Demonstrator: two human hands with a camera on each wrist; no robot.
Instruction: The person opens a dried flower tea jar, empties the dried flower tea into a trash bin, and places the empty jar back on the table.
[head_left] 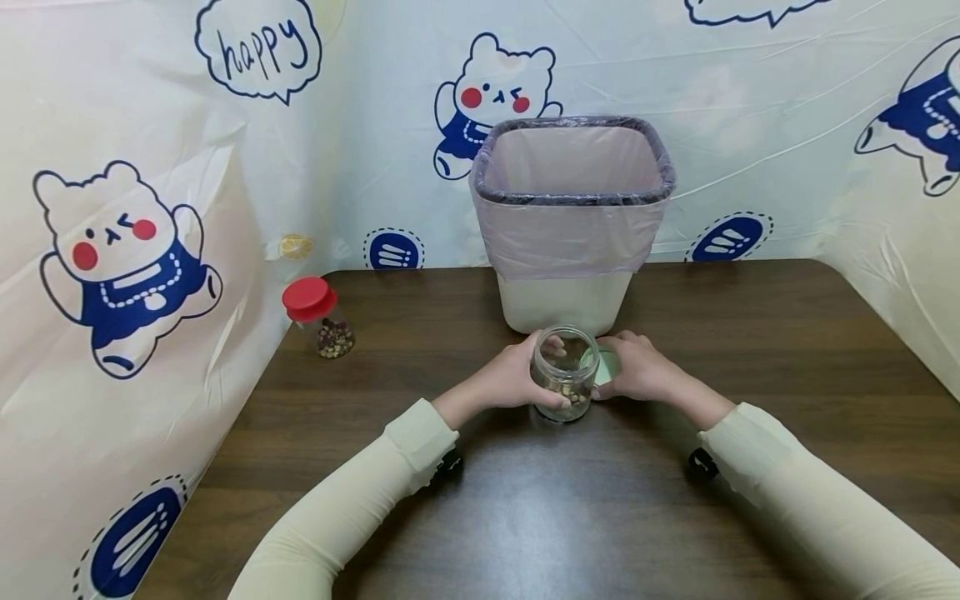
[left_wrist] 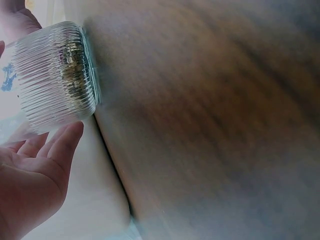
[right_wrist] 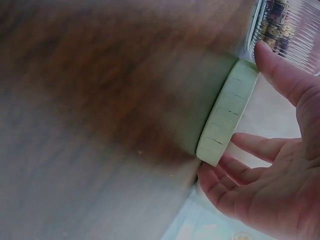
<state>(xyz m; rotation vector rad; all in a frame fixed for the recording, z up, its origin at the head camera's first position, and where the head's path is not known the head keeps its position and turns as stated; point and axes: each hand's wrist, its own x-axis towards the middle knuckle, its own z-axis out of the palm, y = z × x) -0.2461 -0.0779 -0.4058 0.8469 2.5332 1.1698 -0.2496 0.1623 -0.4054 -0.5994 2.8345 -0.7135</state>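
Note:
A lidless ribbed glass jar (head_left: 566,367) stands upright on the dark table, with small brownish bits at its bottom. My left hand (head_left: 522,375) grips it from the left, thumb on the near side and fingers around the far side; fingers of that hand (left_wrist: 42,165) also show beside the jar (left_wrist: 55,75) in the left wrist view. Close to the jar's right side, a pale green round lid (head_left: 604,367) lies flat at table level. My right hand (head_left: 637,367) holds this lid (right_wrist: 227,115) by its edge, between the thumb and the fingers.
Behind the hands stands a pale bin (head_left: 562,302) lined with a purplish bag. A clear jar with a red lid (head_left: 309,298) sits at the table's left edge, dark bits inside. A printed curtain (head_left: 360,150) surrounds the wooden table (head_left: 510,517).

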